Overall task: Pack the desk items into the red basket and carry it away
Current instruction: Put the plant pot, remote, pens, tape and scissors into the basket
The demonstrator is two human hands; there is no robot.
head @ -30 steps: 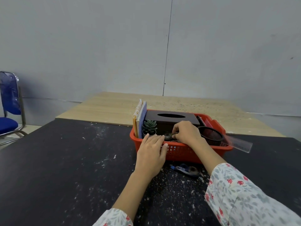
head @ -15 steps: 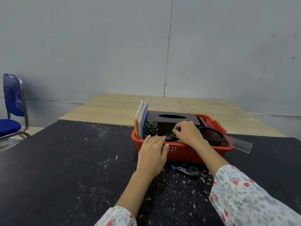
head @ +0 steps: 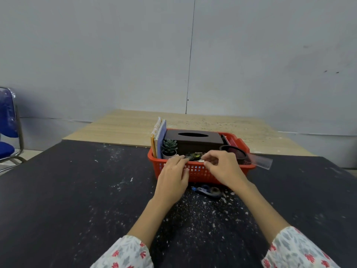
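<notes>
basket: we see the red basket (head: 201, 171) packed, mid-desk toward the far edge.
left hand (head: 172, 176): fingers straight, resting on its near rim.
right hand (head: 222, 167): we cannot tell its grip.
tape dispenser (head: 207, 191): on the desk (head: 77, 190) by the basket's near wall.

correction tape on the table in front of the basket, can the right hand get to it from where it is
Probably yes. The correction tape lies bare on the black table, just nearer than the red basket and almost under the right hand. Nothing covers it; the left hand sits just left of it.

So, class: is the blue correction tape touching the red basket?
Apart. The head view shows a strip of dark table between the correction tape and the red basket.
</notes>
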